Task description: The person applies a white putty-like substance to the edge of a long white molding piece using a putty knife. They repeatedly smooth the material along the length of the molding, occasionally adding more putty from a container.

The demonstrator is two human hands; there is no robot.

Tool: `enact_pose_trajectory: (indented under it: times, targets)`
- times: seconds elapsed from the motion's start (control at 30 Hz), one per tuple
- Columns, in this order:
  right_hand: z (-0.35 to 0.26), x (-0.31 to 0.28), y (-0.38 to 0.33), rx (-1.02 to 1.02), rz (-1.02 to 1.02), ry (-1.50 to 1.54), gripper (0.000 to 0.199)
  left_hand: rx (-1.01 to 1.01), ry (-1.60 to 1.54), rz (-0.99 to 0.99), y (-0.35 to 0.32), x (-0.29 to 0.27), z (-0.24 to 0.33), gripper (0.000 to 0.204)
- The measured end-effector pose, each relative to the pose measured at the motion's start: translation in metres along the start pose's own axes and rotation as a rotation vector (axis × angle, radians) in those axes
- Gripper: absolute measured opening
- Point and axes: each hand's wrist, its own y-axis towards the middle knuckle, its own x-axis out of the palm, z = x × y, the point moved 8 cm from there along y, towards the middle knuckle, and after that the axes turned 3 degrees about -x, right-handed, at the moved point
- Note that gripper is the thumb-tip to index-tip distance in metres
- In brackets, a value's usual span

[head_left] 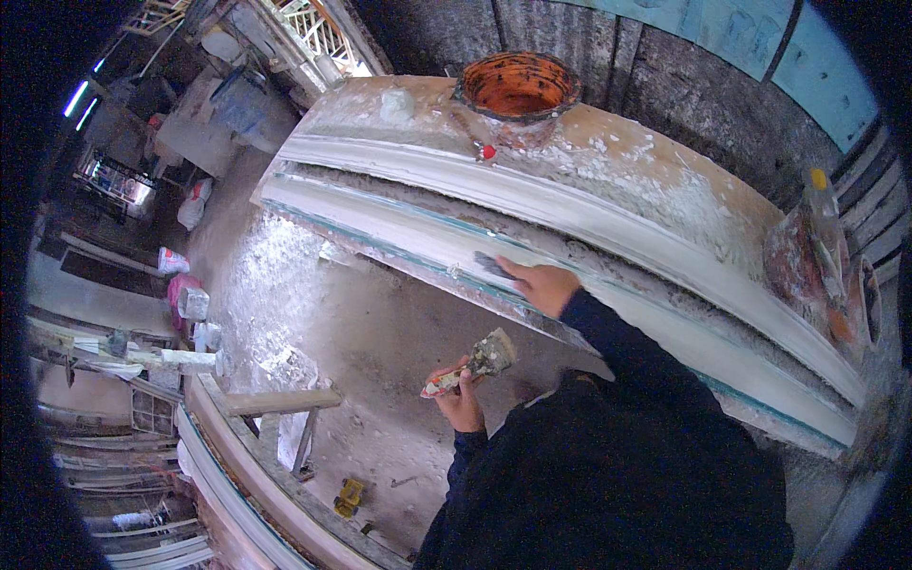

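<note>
My left hand (463, 405) is closed around the handle of a wide paintbrush (493, 352). The brush is crusted with pale plaster and points up and to the right, held clear of the bench. My right hand (548, 288) grips a small, dark, flat tool (492, 266), possibly a scraper; the fingers partly cover it. That tool rests against a long white moulding (418, 223) with greenish edges, where a few pale crumbs lie beside it. Behind it runs a second white moulding (570, 199), with a dark gap between the two.
An orange-lined bucket (518, 90) stands on the plaster-spattered bench (617, 133), near a small red object (488, 152) and a white lump (397, 104). At right are a stained bucket (793, 252) and a yellow-capped bottle (825, 214). A yellow object (349, 496) lies on the floor.
</note>
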Motion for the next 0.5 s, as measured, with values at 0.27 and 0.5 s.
enact_pose_trajectory:
  times: [0.27,0.5]
  targets:
    - [0.072,-0.054,-0.181,0.365,-0.276,-0.102,0.055,-0.13,-0.026,-0.176,0.0,0.038,-0.005,0.032]
    - [0.095,-0.07,-0.253,0.576,0.076,0.134,0.051,0.022,0.229,-0.762,-0.041,0.178,-0.022,0.018]
